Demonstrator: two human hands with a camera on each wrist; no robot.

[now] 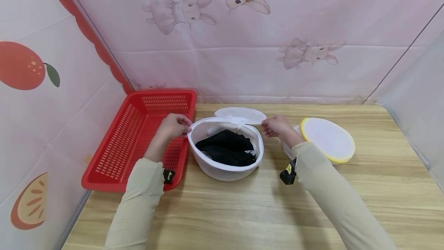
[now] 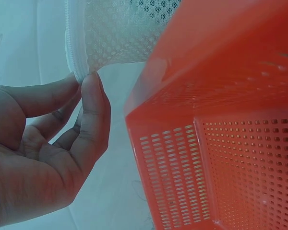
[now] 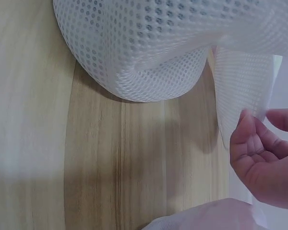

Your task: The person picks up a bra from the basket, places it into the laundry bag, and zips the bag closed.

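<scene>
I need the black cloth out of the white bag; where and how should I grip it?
Probably pinch the black cloth by its bunched upper folds, from above: the white bag walls it in all around, but the lid is folded back.

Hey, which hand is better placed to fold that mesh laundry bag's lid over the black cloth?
Probably the right hand: it pinches the edge of the open lid, while the left hand pinches the zippered rim of the white mesh laundry bag at the other side.
</scene>
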